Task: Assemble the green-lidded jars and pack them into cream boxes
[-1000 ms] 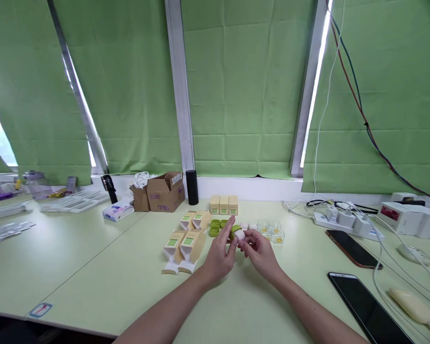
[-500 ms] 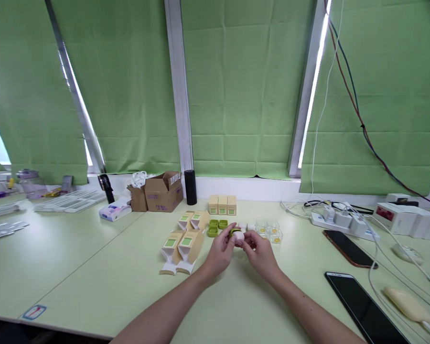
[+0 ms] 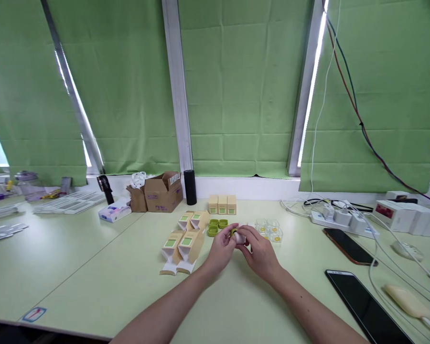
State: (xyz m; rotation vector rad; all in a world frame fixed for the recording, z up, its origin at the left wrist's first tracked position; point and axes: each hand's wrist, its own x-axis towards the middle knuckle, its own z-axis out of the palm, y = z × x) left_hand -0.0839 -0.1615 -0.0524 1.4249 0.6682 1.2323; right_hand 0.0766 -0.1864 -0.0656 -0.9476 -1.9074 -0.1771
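Observation:
Above the table, my left hand (image 3: 221, 249) pinches a small green piece (image 3: 232, 232), much like the square green cups nearby. My right hand (image 3: 259, 250) has its fingers closed on a small whitish rounded piece (image 3: 240, 238) that meets the green one. Fingers cover much of both pieces. Just beyond my left hand sit small green cups (image 3: 212, 231). Clear plastic cases with yellow centres (image 3: 274, 233) stand beyond my right hand. To the left lie several open kraft cartons (image 3: 188, 244) with green labels. Three closed cartons (image 3: 222, 205) stand in a row behind.
A cardboard box (image 3: 164, 195), a black cylinder (image 3: 190, 187) and a tissue pack (image 3: 115, 210) stand at the back left. On the right are two phones (image 3: 361, 303), a power strip (image 3: 338, 223), loose white cables and a cream-coloured device (image 3: 406, 301).
My right fingers have moved over the whitish piece and cover more of it. The green piece has turned and shows less. My left hand stays in nearly the same place.

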